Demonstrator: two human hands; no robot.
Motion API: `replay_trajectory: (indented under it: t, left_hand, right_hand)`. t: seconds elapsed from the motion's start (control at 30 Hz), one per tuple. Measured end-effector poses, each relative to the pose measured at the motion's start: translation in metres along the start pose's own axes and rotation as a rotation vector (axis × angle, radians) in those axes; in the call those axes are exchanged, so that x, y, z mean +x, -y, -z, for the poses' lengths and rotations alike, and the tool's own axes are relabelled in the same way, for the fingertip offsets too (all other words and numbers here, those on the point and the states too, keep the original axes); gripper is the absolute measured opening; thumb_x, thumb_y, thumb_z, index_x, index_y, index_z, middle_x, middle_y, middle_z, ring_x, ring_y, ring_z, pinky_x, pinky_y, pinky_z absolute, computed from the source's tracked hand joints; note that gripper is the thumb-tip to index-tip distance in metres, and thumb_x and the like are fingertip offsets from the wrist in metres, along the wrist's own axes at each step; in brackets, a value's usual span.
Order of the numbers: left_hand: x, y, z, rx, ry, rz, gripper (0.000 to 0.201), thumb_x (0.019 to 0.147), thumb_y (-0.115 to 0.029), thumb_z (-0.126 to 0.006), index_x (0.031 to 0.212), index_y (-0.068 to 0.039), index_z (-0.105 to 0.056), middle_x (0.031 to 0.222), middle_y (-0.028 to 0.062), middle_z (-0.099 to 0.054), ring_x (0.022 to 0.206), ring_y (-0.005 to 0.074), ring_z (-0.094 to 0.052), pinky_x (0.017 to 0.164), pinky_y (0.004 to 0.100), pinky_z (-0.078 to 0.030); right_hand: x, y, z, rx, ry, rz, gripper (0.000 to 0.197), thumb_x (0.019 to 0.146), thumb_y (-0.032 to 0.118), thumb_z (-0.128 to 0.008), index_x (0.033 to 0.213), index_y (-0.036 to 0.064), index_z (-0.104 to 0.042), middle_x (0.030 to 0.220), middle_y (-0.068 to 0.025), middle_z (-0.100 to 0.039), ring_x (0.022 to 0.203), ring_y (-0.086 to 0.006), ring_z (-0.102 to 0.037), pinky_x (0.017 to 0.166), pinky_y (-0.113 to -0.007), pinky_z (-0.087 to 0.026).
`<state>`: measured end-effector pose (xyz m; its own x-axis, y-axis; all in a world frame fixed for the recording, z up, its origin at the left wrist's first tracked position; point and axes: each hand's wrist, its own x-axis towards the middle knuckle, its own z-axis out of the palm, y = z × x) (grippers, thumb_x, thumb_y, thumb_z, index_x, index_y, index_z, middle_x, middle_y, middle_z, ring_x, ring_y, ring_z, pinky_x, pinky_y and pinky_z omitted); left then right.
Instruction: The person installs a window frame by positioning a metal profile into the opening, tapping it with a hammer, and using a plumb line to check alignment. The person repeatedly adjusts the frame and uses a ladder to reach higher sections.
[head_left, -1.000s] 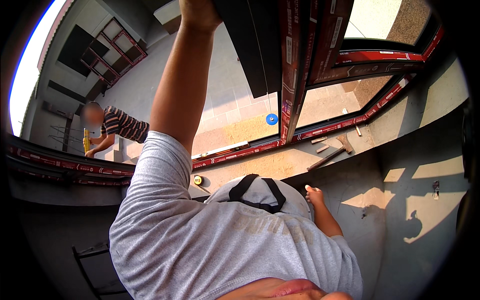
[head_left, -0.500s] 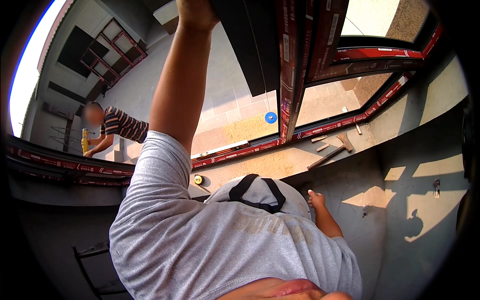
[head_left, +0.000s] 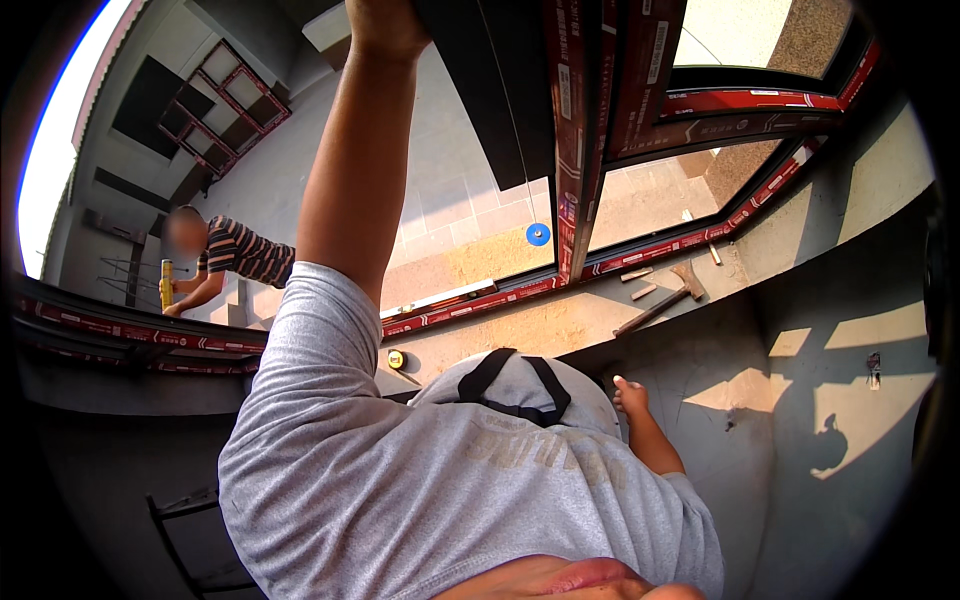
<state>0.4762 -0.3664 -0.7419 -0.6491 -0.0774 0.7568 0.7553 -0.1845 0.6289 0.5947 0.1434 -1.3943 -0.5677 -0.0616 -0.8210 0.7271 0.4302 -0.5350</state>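
Note:
My left arm reaches up, and my left hand [head_left: 388, 25] is at the top edge beside a dark panel [head_left: 495, 90]. Its fingers are cut off or hidden, so their grip does not show. A thin line runs down across the panel to a round blue disc [head_left: 538, 235], which hangs in front of the window opening. To the right of the disc is the upright post [head_left: 570, 180] of a window frame, wrapped in red film. Low at my right side, my right hand [head_left: 630, 396] is closed, the thumb uppermost, with no object visible in it.
On the sill lie a hammer [head_left: 662, 300], wood pieces [head_left: 645, 292], a yellow-black tape measure [head_left: 397, 360] and, along the lower frame, a spirit level [head_left: 440, 299]. Outside, a person in a striped shirt [head_left: 250, 252] holds a yellow tube [head_left: 167, 284]. A dark metal rack [head_left: 190, 510] stands lower left.
The view has shifted slightly, so the frame, panel and blue disc sit a little farther left. Both my hands keep nearly the same pose.

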Motion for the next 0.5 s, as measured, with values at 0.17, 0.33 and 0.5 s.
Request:
replay_trajectory:
  t: [0.17,0.33,0.5]
  left_hand:
    - [0.001,0.000,0.004,-0.017,0.024,0.009,0.067,0.097,-0.062,-0.051,0.125,-0.003,-0.062,0.105,0.0095,-0.072,0.088,0.0208,-0.071,0.072,0.0320,-0.058]
    - [-0.001,0.001,0.000,-0.008,-0.001,-0.009,0.067,0.097,-0.062,-0.051,0.126,-0.003,-0.062,0.107,0.0099,-0.072,0.090,0.0212,-0.071,0.073,0.0322,-0.058]
    - [-0.001,0.001,0.005,-0.035,0.015,0.004,0.067,0.097,-0.062,-0.051,0.128,-0.003,-0.062,0.109,0.0098,-0.072,0.092,0.0215,-0.071,0.076,0.0332,-0.058]
  right_hand:
    - [0.005,-0.005,0.000,0.011,-0.006,0.003,0.033,0.089,0.037,-0.080,0.089,0.0091,-0.062,0.073,-0.0013,-0.060,0.056,-0.0125,-0.058,0.044,-0.027,-0.043]
    - [0.007,-0.004,0.001,-0.013,-0.005,0.027,0.033,0.088,0.037,-0.080,0.087,0.0096,-0.061,0.071,-0.0011,-0.060,0.055,-0.0124,-0.058,0.043,-0.027,-0.043]
    - [-0.004,0.015,-0.005,0.008,0.020,0.034,0.034,0.090,0.036,-0.078,0.091,0.0041,-0.067,0.072,-0.0005,-0.063,0.055,-0.0108,-0.058,0.048,-0.027,-0.045]
